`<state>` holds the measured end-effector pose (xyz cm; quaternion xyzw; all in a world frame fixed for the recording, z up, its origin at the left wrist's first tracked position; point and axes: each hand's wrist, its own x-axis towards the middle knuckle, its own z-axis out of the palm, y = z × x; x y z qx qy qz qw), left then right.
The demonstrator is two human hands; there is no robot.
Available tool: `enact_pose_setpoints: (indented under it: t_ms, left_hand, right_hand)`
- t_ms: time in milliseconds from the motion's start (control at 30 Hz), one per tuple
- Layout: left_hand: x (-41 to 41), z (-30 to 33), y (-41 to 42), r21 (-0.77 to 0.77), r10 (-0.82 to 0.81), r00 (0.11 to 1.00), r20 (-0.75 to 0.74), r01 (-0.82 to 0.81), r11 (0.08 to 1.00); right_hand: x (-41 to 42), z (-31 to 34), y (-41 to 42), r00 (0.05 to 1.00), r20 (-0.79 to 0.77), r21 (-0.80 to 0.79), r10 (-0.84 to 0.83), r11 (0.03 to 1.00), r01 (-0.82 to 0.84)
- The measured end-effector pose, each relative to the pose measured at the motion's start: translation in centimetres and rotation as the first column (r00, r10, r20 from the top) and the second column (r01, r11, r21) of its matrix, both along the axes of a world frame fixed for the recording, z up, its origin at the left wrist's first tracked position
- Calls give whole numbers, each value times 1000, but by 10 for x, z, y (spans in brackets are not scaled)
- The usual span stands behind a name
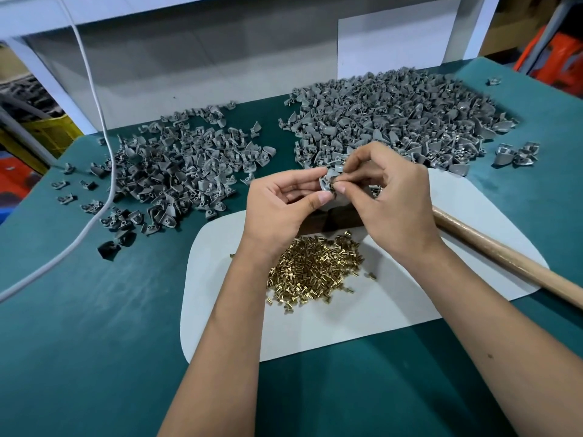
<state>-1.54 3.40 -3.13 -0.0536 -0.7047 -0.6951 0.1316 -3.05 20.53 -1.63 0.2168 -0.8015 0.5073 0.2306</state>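
My left hand pinches a small grey plastic part between thumb and fingers, above the far edge of a white sheet. My right hand meets it from the right, with thumb and forefinger pinched at the same part; what they pinch is too small to tell. Below my hands a heap of small brass pins lies on the sheet. Two big heaps of the same grey parts lie on the green table: a darker left heap and a larger right heap.
A wooden handle lies slanted across the sheet's right side. A white cable runs down the left of the table. Loose grey parts are scattered at the far right. A white frame stands behind the table.
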Motion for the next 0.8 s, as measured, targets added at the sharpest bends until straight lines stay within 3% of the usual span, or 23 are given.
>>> enact_pose_setpoints:
  t_ms: [300, 600, 800]
  left_hand:
    - [2, 2, 4, -2, 25, 999, 30, -25, 1000]
    - [2, 1, 7, -29, 70, 996, 61, -68, 997]
    - [2, 1, 7, -21, 74, 996, 59, -73, 997]
  right_hand:
    - [2, -2, -4, 1000, 2, 32, -23, 999, 23]
    - [2, -5, -10, 995, -75, 165, -68, 983, 80]
    - [0, -7, -6, 998, -54, 138, -32, 990, 39]
